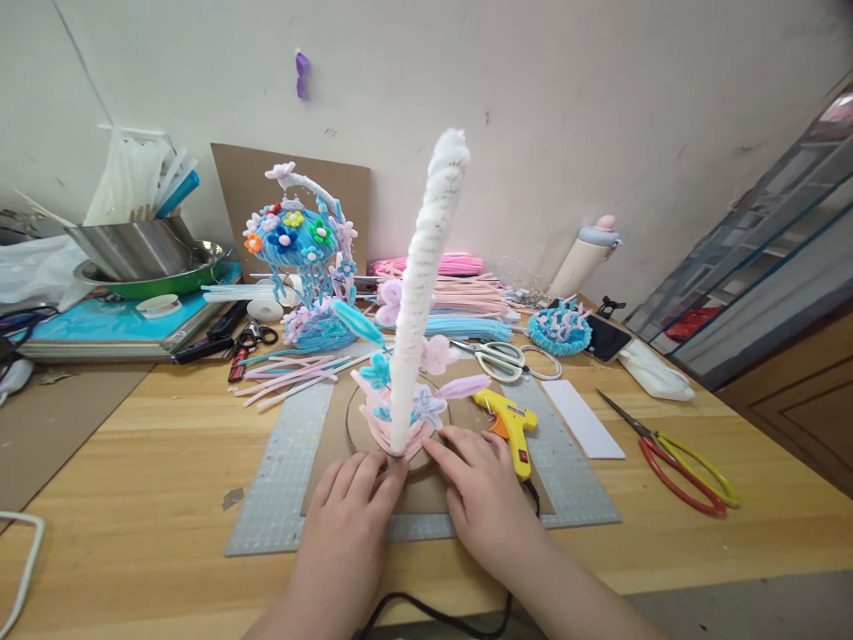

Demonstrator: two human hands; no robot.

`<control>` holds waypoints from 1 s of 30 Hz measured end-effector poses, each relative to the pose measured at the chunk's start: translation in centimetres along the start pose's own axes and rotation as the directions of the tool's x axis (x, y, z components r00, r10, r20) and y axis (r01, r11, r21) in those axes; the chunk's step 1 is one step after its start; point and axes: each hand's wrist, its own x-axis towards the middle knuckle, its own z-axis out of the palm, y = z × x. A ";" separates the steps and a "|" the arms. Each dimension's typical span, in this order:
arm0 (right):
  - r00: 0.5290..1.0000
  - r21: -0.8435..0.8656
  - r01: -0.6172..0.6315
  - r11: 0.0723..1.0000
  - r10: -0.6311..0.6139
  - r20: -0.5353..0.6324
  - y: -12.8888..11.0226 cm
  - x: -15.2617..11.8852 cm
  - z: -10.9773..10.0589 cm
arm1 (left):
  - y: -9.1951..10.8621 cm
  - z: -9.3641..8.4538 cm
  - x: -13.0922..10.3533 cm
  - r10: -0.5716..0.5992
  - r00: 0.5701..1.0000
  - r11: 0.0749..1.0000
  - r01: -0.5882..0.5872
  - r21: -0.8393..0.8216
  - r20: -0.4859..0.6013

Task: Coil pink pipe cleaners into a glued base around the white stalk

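Observation:
A thick white wrapped stalk (426, 267) stands upright, leaning slightly right, on a pink base (414, 443) with blue, pink and lilac fuzzy flowers around it. The base rests on brown cardboard (326, 480) over a grey cutting mat (267, 511). My left hand (353, 507) has its fingers together at the base's near left edge, close to the stalk's foot. With thumb and fingers bent, my right hand (483, 498) touches the base's near right edge. What the fingertips hold, if anything, is too small to make out.
A yellow glue gun (513, 427) lies right of my right hand, its black cable running towards the front edge. Red-and-yellow-handled scissors (686, 471) and a white strip (583, 418) lie farther right. Behind stand a decorated blue flower lamp shape (293, 240) and pipe-cleaner bundles (459, 298).

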 end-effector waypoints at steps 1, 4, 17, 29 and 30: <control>1.000 0.002 0.000 1.000 0.000 -0.002 0.0 0.0 0.0 | 0.0 0.0 0.0 0.003 1.000 1.000 -0.003 -0.004 -0.002; 1.000 0.000 0.006 1.000 -0.006 -0.010 0.0 -0.1 -0.1 | -0.1 0.0 0.0 0.003 1.000 1.000 -0.003 -0.010 -0.009; 1.000 -0.015 -0.001 1.000 0.000 -0.024 -0.1 -0.1 0.2 | -0.1 0.0 0.0 0.005 1.000 1.000 -0.005 0.007 -0.010; 0.999 -0.007 -0.040 0.999 0.040 -0.023 -0.1 0.1 0.4 | -0.1 0.0 0.1 0.004 1.000 1.000 -0.004 0.017 -0.005; 0.999 0.001 -0.039 0.999 0.039 -0.025 -0.1 0.1 0.4 | -0.1 0.0 0.1 0.004 1.000 1.000 -0.004 0.013 -0.005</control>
